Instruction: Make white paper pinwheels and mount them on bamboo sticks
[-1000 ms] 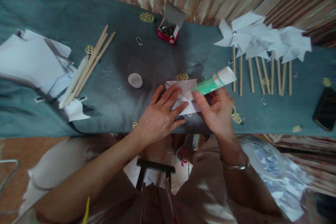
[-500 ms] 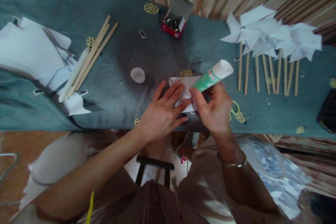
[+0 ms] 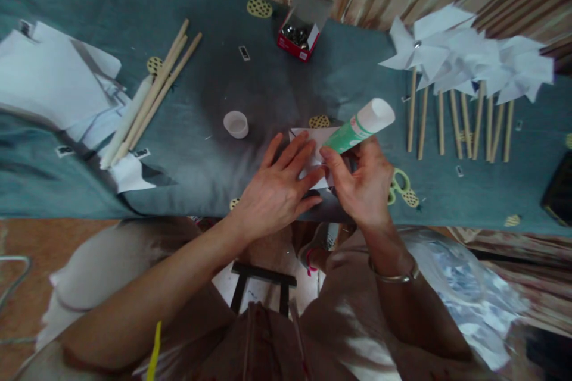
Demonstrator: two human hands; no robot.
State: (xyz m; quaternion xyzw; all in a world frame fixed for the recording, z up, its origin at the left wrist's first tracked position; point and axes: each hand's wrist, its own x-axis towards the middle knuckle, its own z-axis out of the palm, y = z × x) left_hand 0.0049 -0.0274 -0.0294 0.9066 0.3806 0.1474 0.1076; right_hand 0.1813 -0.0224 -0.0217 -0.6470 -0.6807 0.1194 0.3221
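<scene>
My right hand (image 3: 364, 181) grips a green and white glue stick (image 3: 353, 134), tilted with its lower end down at a small white sheet of paper (image 3: 318, 138). My left hand (image 3: 279, 187) lies flat with fingers spread, pressing that paper against the cloth-covered table. The fingers of both hands cover part of the sheet, so the glue stick's tip is hidden. Just right of my right hand lies a pair of scissors with light green handles (image 3: 399, 183), its blades out of sight.
White paper pinwheels on wooden sticks (image 3: 447, 50) lie at the right. A red box of small metal pieces (image 3: 298, 38) stands open at the back. Left are a small white cup (image 3: 236, 124), wooden sticks (image 3: 163, 86) and paper sheets (image 3: 49, 80). A dark object (image 3: 558, 190) sits far right.
The glue stick has shifted slightly left and tilts a little lower over the paper. My left hand keeps its place on the sheet. The whole view has moved slightly.
</scene>
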